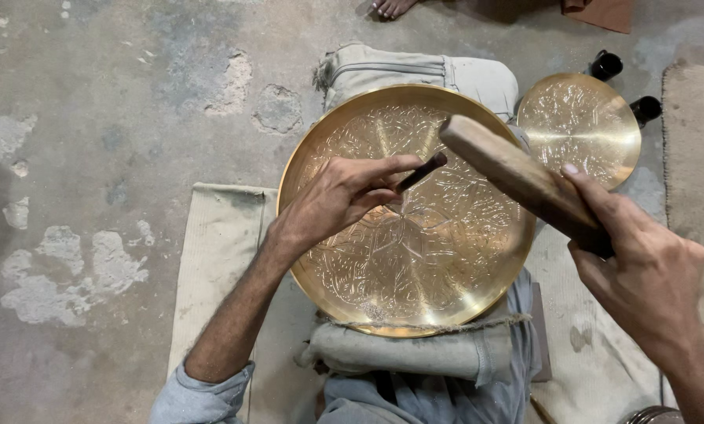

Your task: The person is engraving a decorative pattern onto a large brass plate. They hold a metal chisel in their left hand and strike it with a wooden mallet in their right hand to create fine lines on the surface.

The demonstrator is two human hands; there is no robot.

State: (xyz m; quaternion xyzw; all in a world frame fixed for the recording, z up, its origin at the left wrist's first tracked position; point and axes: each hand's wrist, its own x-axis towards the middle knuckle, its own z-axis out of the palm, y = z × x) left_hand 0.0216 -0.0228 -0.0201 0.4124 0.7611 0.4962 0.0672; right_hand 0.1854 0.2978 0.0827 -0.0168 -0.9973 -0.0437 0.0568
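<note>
Resting on a padded cushion [415, 353] near the mat's [218, 259] right edge, the engraved brass tray [415, 259] meets a dark chisel [421, 172] pinched in the left hand [340, 196]; the right hand [642, 267] grips a wooden mallet [517, 177] above.

Cracked concrete floor [132, 94], beige mat [218, 259], grey cloth pad [415, 74], small brass plate [578, 126]

— Left hand [332, 200]?
— Reaching in from lower left, forearm bare, sleeve rolled at elbow, fingers pinched together at the tips.
— Right hand [642, 271]?
— Raised at right, fist clenched, thumb stretched forward along the top.
</note>
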